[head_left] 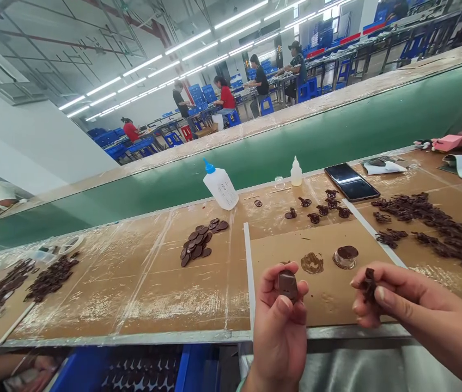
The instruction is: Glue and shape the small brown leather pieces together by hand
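My left hand [279,316] is closed around a small dark brown oval piece [287,284], pinched between thumb and fingers at the bench's front edge. My right hand [394,302] pinches a small dark brown bow-shaped piece [369,283] just to the right. Both hands hover over a cardboard work sheet [321,305]. On that sheet lie a brown glue smear [311,263] and a small round dish of dark glue [346,256]. Beyond them sit several finished bow pieces [321,209].
A pile of oval discs [199,243] lies mid-bench, a heap of bow parts [433,226] at right. A white glue bottle with blue cap [220,185], a small dropper bottle [296,172] and a phone [351,182] stand farther back. Green conveyor belt [337,136] behind. A blue bin [133,370] sits below.
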The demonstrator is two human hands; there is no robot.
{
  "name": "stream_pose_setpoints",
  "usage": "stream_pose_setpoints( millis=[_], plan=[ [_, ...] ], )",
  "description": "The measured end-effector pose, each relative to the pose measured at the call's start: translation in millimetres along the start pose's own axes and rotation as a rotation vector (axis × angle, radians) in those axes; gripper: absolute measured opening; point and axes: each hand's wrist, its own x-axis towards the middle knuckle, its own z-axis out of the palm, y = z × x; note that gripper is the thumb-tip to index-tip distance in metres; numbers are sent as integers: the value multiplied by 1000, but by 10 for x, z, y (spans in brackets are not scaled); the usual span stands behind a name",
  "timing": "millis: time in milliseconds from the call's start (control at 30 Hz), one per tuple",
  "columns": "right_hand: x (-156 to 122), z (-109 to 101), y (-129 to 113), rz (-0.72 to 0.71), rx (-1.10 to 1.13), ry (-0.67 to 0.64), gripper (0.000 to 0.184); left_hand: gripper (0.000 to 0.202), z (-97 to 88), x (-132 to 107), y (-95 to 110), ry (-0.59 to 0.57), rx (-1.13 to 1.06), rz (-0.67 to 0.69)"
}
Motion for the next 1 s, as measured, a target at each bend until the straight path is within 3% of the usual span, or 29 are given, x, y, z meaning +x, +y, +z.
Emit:
stream_pose_setpoints(
  millis=[167, 300, 400, 533, 800, 900, 1000],
  plan=[
    [50, -25, 31, -79, -127, 139, 30, 34, -16, 22, 43, 89, -78, -97],
    [63, -123, 46, -46, -98, 192, 31, 37, -27, 11, -11, 119, 10, -49],
    [84, -196, -53, -45, -121, 202, 28, 39, -15, 2, -96, 105, 109, -9],
    [149, -268, -199, -40, -218, 197, 25, 40, -49, 25, -198, 67, 144, -60],
    [289, -307, -240, 25, -397, 269, 35, 36, -215, 74, -236, 81, 161, -140],
    [322, -295, -281, -3, -531, 303, 35, 35, -275, 65, -247, 67, 153, -135],
    [346, -282, -306, -119, -817, 357, 28, 32, -317, 46, -262, 19, 141, -143]
  ],
)
